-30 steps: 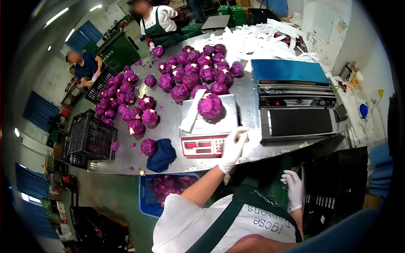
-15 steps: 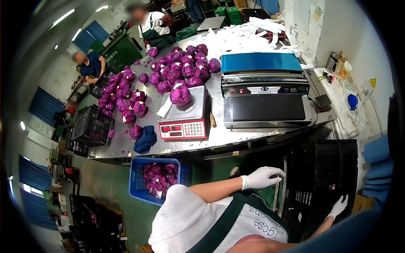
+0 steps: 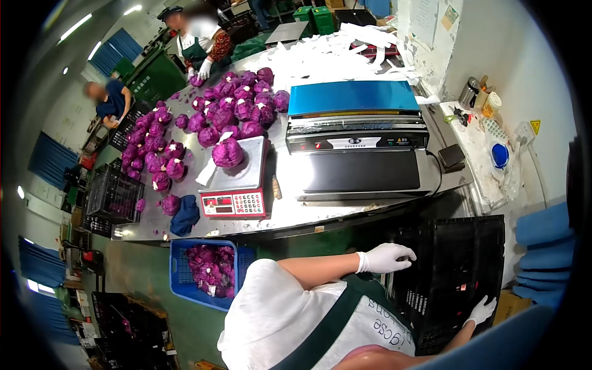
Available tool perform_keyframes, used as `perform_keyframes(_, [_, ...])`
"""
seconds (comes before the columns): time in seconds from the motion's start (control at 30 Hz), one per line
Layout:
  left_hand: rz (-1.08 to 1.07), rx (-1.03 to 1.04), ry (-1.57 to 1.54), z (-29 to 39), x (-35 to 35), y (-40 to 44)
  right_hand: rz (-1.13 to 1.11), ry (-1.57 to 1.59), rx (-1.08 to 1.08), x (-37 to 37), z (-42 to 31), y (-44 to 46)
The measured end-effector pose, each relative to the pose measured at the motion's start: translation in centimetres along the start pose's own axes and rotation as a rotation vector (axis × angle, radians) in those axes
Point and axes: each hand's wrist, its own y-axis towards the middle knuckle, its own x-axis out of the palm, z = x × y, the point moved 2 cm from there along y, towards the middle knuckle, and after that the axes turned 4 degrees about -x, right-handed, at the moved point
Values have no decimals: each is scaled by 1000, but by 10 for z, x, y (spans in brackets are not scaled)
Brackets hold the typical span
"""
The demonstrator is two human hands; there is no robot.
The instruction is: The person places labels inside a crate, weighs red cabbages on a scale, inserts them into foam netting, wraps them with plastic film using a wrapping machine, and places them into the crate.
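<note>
White-gloved left hand (image 3: pixel 386 258) and right hand (image 3: pixel 481 311), apart, flank black plastic crate (image 3: pixel 461 237), grip indeterminable, with silver metal worktop (image 3: pixel 287 213), blue plastic basket (image 3: pixel 180 272) nearby.

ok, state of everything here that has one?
scale: on, display lit, digits unreadable; bears cabbage and white strip
blue-topped machine: red light seems lit
loose cabbages: massed on table
blue basket: upright, part-filled with purple leaves
blue cloth: crumpled
black crate: contents too dark to tell
left hand: gloved, fingers bent, grip unclear
right hand: gloved, fingers spread

Black slotted crate (image 3: pixel 459 268), apparently plastic, at lower right
</note>
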Motion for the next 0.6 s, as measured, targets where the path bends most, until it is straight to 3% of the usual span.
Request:
perform_keyframes(0.07, [-9, 63, 67, -7, 1, 20, -162, 130, 18, 30, 17, 20])
perform_keyframes(0.1, [-27, 68, 78, -10, 2, 29, -176, -57, 121, 13, -5, 12])
perform_keyframes(0.2, [-93, 78, 119, -6, 6, 50, -240, -161, 198, -25, -42, 10])
perform_keyframes(0.3, [-153, 125, 171, 7, 14, 75, -86, -109, 3, -4, -2, 39])
perform_keyframes(0.4, [-190, 170, 205, 19, 40, 99, -174, -132, -126, 4, -6, 45])
perform_keyframes(0.47, [-191, 163, 161, 32, 65, 111, -219, -146, -71, -12, -29, 36])
perform_keyframes(0.6, [-259, 132, 39, 57, 114, 121, -68, -70, -228, 7, -19, 9])
